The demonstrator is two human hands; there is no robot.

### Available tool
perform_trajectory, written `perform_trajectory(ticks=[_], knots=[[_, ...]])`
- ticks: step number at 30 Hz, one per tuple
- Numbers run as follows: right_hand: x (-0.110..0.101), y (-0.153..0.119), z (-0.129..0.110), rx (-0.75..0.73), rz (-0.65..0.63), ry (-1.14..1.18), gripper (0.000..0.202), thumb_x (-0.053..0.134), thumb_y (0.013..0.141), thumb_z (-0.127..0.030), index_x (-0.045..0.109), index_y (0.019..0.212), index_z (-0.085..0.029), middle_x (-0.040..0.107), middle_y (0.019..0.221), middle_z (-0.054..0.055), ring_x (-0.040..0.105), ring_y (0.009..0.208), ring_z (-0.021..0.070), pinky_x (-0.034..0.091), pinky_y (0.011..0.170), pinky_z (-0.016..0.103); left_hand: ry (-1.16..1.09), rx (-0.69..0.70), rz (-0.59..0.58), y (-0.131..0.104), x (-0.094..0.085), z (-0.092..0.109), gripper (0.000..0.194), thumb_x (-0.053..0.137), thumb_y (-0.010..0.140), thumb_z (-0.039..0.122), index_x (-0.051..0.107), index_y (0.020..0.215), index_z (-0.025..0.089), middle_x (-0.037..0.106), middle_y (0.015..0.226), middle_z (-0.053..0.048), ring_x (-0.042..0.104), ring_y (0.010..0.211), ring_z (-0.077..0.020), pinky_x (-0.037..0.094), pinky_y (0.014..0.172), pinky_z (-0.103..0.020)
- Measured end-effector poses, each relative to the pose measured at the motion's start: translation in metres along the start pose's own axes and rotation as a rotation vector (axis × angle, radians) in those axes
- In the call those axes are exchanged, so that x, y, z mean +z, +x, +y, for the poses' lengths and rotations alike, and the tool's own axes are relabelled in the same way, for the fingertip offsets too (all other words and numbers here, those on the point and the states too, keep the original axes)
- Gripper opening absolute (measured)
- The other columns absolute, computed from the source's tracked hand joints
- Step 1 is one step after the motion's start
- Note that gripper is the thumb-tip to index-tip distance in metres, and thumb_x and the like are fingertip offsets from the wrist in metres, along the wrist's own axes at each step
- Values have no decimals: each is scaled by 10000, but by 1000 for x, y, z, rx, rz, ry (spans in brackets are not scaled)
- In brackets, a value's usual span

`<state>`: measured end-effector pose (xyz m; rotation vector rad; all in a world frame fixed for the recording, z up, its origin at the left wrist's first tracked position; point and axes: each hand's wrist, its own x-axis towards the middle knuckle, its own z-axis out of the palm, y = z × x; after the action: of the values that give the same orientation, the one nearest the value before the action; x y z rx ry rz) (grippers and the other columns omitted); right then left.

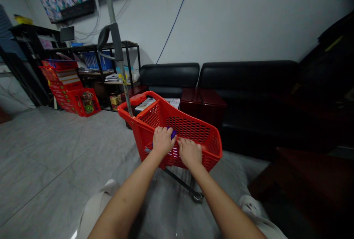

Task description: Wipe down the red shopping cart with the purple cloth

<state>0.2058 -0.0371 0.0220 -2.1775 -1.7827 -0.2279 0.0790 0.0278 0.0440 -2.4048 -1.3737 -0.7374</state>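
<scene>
Grey tiled floor [52, 150] under red perforated plastic shopping cart [171, 112]; left hand [163, 141] grips small purple item [173, 134] at near rim [211, 154], right hand [190, 153] clasps same rim

Shopping cart [173, 113] is showing bright red with a honeycomb-like perforation pattern; small item [173, 134] at its rim is showing purple. Sofa [249, 75] is reading black, floor [69, 150] grey, wall [235, 17] pale grey, cable [175, 18] blue.
</scene>
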Motion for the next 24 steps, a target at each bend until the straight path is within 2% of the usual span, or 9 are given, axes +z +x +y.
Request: perform_trajectory(ticks=[3, 6, 10, 12, 14, 20, 22, 24], knots=[[-1, 0, 8, -68, -5, 9, 444, 229, 1027, -370, 523, 1334, -245, 645, 1264, 85, 563, 1124, 207, 356, 850, 334, 3, 69, -31, 0, 7, 7, 304, 524, 907, 441, 604, 1138, 259, 643, 984, -67, 544, 1005, -242, 341, 1021, -399], [-1, -2, 19, -66, -9, 1, 434, 243, 1026, -369, 522, 1337, -252, 632, 1288, 77, 557, 1130, 209, 355, 849, 329, 8, 114, -30, 4, 1, -11, 305, 503, 921, 447, 598, 1147, 266, 650, 1001, -60, 553, 1002, -231, 334, 1034, -391], [2, -5, 26, -22, -3, -29, 427, 259, 1021, -369, 527, 1338, -268, 633, 1277, 81, 558, 1097, 219, 350, 837, 340, 45, 21, 20, 11, -14, -42, 300, 496, 923, 455, 612, 1095, 238, 652, 1006, -76, 545, 1031, -246, 328, 1037, -405], [4, -5, 23, -1, -1, -37, 428, 255, 1020, -366, 538, 1328, -271, 638, 1262, 87, 556, 1090, 219, 346, 834, 346, 51, -29, 41, 12, -17, -46, 284, 510, 916, 437, 615, 1084, 233, 649, 1012, -77, 539, 1042, -250, 317, 1048, -412], [6, -5, 19, 14, 8, -40, 431, 245, 1020, -364, 552, 1309, -275, 648, 1238, 88, 559, 1078, 218, 342, 832, 349, 38, -61, 45, 10, -14, -39, 275, 522, 910, 426, 617, 1079, 231, 649, 1009, -76, 536, 1043, -251, 305, 1062, -417], [7, -6, 14, 2, 38, -69, 448, 210, 1023, -373, 562, 1275, -260, 663, 1195, 90, 568, 1047, 213, 338, 817, 347, -40, -65, 45, -2, 7, 11, 273, 487, 930, 431, 607, 1073, 232, 648, 1012, -74, 535, 1045, -246, 300, 1077, -424], [6, -7, 17, -7, 34, -83, 453, 202, 1024, -378, 560, 1272, -255, 666, 1182, 92, 572, 1036, 211, 336, 812, 342, -54, -38, 31, -3, 8, 16, 276, 477, 936, 433, 604, 1082, 237, 649, 1008, -75, 540, 1039, -245, 314, 1064, -422], [6, -8, 19, -22, 33, -93, 444, 208, 1026, -377, 556, 1272, -253, 668, 1169, 86, 576, 1023, 210, 333, 802, 340, -58, 38, -3, -2, 5, 10, 285, 479, 935, 439, 601, 1106, 246, 653, 1005, -71, 552, 1019, -238, 322, 1054, -416]])
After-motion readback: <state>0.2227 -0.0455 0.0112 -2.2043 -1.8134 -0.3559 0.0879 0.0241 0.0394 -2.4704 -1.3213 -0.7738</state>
